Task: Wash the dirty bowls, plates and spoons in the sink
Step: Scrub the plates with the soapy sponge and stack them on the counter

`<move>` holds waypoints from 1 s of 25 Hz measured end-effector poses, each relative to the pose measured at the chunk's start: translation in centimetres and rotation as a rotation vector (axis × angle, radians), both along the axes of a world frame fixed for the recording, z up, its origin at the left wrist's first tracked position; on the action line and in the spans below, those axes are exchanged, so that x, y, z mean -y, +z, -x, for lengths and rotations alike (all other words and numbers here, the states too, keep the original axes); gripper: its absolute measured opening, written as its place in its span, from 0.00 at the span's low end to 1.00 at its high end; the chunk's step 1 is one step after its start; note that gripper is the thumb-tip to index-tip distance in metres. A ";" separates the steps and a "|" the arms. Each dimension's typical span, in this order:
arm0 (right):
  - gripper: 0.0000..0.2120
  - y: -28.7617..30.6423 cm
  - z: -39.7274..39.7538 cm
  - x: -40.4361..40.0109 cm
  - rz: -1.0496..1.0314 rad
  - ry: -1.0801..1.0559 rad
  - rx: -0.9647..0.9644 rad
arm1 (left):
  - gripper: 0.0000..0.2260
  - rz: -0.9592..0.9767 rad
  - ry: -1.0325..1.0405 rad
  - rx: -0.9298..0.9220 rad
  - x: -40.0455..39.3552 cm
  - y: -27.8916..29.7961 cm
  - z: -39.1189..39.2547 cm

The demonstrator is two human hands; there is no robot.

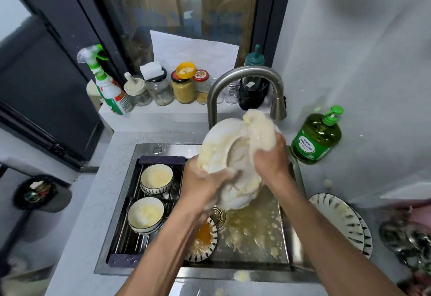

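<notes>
Over the steel sink my left hand grips the lower edge of a large white plate, tilted with its underside toward me and smeared with yellowish suds. My right hand holds a soapy cream cloth and presses it against the plate. Two foam-covered bowls sit on the dark rack in the sink's left half. A patterned dish with orange residue lies on the sink floor under my left forearm.
The curved tap arches just behind the plate. Green dish soap bottle stands at the right of the sink. Striped plates are stacked on the right counter. Jars and a spray bottle line the window sill.
</notes>
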State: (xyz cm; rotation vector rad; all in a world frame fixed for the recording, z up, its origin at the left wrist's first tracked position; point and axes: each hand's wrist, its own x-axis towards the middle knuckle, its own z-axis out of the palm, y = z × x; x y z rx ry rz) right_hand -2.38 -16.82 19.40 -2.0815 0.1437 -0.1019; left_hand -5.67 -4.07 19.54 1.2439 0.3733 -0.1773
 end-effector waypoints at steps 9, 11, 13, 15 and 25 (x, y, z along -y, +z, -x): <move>0.26 0.6 0.0 0.3 -0.308 0.266 0.086 | 0.16 0.018 0.000 0.056 -0.1 -0.5 0.2; 0.26 -0.7 1.1 -0.1 -0.149 0.170 -0.032 | 0.15 0.026 0.123 0.058 0.3 -0.1 0.1; 0.30 -1.7 4.7 -1.6 0.228 0.215 0.034 | 0.14 0.156 0.270 -0.014 0.8 -0.4 0.1; 0.29 -4.7 7.2 -1.8 0.392 0.140 0.328 | 0.15 0.296 0.344 -0.084 1.5 -0.8 0.6; 0.28 -8.7 -0.4 3.1 -0.894 -0.251 -0.580 | 0.23 -1.424 -0.662 0.895 -4.2 -8.3 0.9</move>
